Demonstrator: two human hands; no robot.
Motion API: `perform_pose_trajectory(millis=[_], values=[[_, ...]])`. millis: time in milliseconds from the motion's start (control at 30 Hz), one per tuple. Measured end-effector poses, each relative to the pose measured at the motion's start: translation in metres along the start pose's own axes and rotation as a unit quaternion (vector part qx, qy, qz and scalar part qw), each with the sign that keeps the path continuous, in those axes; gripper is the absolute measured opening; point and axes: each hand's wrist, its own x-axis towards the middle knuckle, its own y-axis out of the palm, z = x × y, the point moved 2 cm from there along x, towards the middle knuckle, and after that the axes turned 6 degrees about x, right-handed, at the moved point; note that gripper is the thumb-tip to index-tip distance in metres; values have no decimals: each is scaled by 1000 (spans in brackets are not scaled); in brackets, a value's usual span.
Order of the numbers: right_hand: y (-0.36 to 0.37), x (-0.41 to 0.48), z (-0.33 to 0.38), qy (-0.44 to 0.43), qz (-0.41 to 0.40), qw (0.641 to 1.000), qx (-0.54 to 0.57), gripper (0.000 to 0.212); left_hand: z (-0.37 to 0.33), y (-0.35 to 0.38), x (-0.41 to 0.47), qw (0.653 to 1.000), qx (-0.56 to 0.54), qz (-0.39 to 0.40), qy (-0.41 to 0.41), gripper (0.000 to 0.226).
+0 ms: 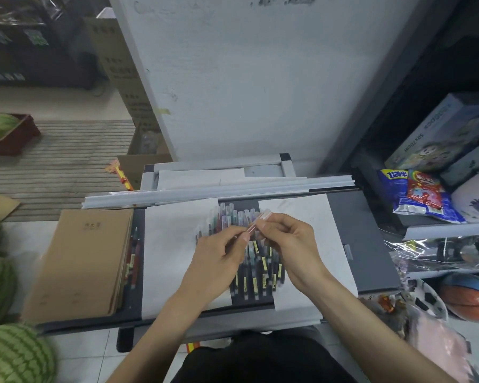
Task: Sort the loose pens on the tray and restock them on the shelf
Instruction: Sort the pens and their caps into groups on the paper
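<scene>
Pinching one slim clear plastic pen (257, 222) between them, the person's two hands hover just above the heap of loose dark-barrelled and pastel-capped pens (253, 268). That heap lies in the middle of the dark grey flat tray (371, 244), partly on white paper sheets (172, 244).

The left hand (219, 254) grips the pen's nearer, lower end between thumb and forefinger. The right hand (288, 240) curls its fingertips round the barrel a little further up. The pen's capped end sticks out past both grips.

The pen's long axis runs on a slant, from near-left to far-right, and is lifted clear of the pile rather than resting on it. Most pens below point straight away from the person, so this one crosses them at an angle.

The step in hand looks like checking or sorting a single pen — restocking has not begun. The grey metal shelf (440, 230) stands to the right of the tray, so the right hand is the nearer one to carry the pen across, with its capped end already pointing that way. A stack of brown paper-covered notebooks (86, 258) lies on the tray's left side, well apart from both hands.
</scene>
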Motion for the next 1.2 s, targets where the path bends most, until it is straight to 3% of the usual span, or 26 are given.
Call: perform_pose_trajectory(millis=[233, 400, 500, 567, 633, 733, 900, 1100, 1200], values=[[-55, 41, -9, 14, -84, 983, -162, 5, 68, -14, 2, 980, 148, 112, -76, 5], [-105, 70, -29, 25, -133, 921, -367, 8, 145, -59, 6, 940, 274, 17, -202, 13], [-123, 81, -40, 34, -137, 878, -457, 16, 183, -82, 5, 900, 352, 8, -256, 28], [-129, 86, -46, 47, -137, 859, -492, 27, 193, -89, 4, 888, 370, 7, -274, 16], [-131, 90, -49, 55, -142, 844, -514, 38, 197, -93, 2, 880, 376, -2, -289, 4], [-130, 92, -52, 63, -153, 831, -531, 43, 199, -91, 2, 880, 367, -18, -301, 7], [-124, 88, -51, 63, -165, 834, -522, 31, 204, -83, 10, 875, 375, -38, -304, 4], [-129, 83, -52, 44, -167, 840, -515, 33, 210, -82, 13, 875, 370, -48, -308, 18], [-139, 77, -48, 31, -167, 814, -555, 26, 210, -84, 12, 876, 367, -53, -309, 18]])
